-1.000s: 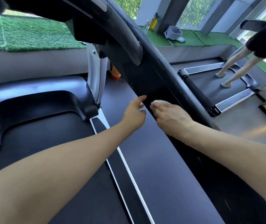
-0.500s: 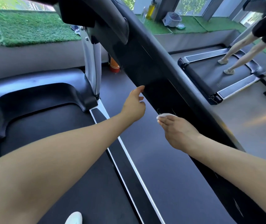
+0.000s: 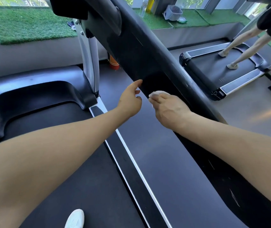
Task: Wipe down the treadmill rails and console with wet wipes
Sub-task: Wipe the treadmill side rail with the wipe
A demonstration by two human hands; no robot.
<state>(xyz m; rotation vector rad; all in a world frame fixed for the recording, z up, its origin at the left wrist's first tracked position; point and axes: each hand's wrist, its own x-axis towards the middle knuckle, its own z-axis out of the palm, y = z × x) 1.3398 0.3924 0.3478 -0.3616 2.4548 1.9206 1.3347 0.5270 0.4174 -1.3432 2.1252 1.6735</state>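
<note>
Head view, left to right. At nine o'clock lies the black motor cover [image 3: 32, 89] of the treadmill, with the belt [image 3: 82, 162] running down toward six, where a white shoe [image 3: 74, 218] shows at the bottom edge. A silver upright [image 3: 88, 60] rises at eleven o'clock. The left hand [image 3: 129, 102] reaches in from seven o'clock to the centre, empty, its fingers loosely spread and its forefinger touching or just short of the inner face of the rail [image 3: 148, 51]; which, I cannot tell. The rail is a broad black bar slanting from twelve o'clock down to four. Just right of the left hand, the right hand [image 3: 169, 109] comes in from four o'clock, fingertips bunched on a white wipe [image 3: 157, 92] pressed against the rail's inner face. At two o'clock a second treadmill [image 3: 213, 71] carries another person's legs [image 3: 240, 46]. A grey bin [image 3: 173, 13] stands on green turf [image 3: 24, 25] at one o'clock.
</note>
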